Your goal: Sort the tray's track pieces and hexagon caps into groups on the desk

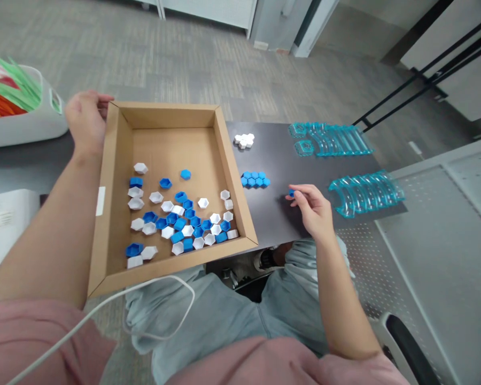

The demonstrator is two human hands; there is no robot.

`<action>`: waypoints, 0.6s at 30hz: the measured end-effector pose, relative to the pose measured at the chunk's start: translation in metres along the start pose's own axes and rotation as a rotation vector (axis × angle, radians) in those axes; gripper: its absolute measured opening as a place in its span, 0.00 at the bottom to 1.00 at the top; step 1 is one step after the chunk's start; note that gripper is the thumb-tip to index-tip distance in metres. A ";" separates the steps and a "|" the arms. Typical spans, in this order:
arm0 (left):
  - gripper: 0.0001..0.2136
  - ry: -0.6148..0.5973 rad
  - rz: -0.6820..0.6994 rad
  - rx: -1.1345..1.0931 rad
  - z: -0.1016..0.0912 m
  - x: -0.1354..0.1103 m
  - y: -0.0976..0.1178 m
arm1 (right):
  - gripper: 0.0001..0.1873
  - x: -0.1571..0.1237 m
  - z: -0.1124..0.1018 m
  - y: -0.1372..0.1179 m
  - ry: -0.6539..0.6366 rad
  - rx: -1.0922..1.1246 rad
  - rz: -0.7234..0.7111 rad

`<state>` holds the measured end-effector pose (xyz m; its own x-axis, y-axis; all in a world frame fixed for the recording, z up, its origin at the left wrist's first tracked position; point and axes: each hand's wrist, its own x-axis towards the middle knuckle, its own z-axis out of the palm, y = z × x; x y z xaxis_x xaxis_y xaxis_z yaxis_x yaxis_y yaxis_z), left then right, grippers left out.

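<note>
In the head view, your right hand, right of centre in the frame, has its thumb and fingertips pinched together on a small blue piece, mostly covered by the fingers, over the dark table. Your left hand, at the upper left, is at the upper-left corner of the cardboard box, its fingers curled; some are hidden, so you cannot tell how far they close or whether they grip the edge.

The box fills the left-centre of the frame, with loose blue and white hexagonal pieces scattered mostly in its lower half, some cup side up, others on their sides. Just right of the box, near the centre, a blue cluster sits in close rows, and above it in the frame is a white cluster. Clear teal holders lie in two groups, one at the upper right and one beyond your right hand. At the left edge stands a white bin of coloured strips.
</note>
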<state>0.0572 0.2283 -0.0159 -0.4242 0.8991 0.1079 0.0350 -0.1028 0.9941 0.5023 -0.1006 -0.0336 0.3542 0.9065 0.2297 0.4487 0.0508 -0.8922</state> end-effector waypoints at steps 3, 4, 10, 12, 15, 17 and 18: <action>0.16 0.027 0.016 -0.017 0.003 -0.007 0.004 | 0.20 -0.002 0.013 -0.005 -0.052 -0.023 -0.032; 0.16 0.039 0.020 -0.021 0.003 -0.009 0.005 | 0.20 -0.002 0.017 -0.008 -0.071 -0.032 -0.054; 0.16 0.015 0.010 0.058 0.001 -0.013 0.010 | 0.10 0.002 0.035 -0.023 -0.105 -0.185 -0.229; 0.17 0.011 0.012 0.051 0.000 -0.012 0.009 | 0.08 0.002 0.037 -0.024 -0.141 -0.263 -0.260; 0.20 0.009 0.016 0.009 0.000 -0.009 0.007 | 0.09 0.002 0.038 -0.025 -0.190 -0.350 -0.286; 0.20 0.003 0.029 -0.011 0.001 -0.009 0.006 | 0.10 0.002 0.038 -0.025 -0.173 -0.364 -0.300; 0.20 0.008 0.032 -0.019 0.002 -0.009 0.006 | 0.09 0.001 0.038 -0.025 -0.159 -0.363 -0.302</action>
<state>0.0630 0.2205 -0.0106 -0.4302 0.8920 0.1392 0.0316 -0.1392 0.9898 0.4605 -0.0848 -0.0258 0.0474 0.9278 0.3701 0.7789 0.1977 -0.5952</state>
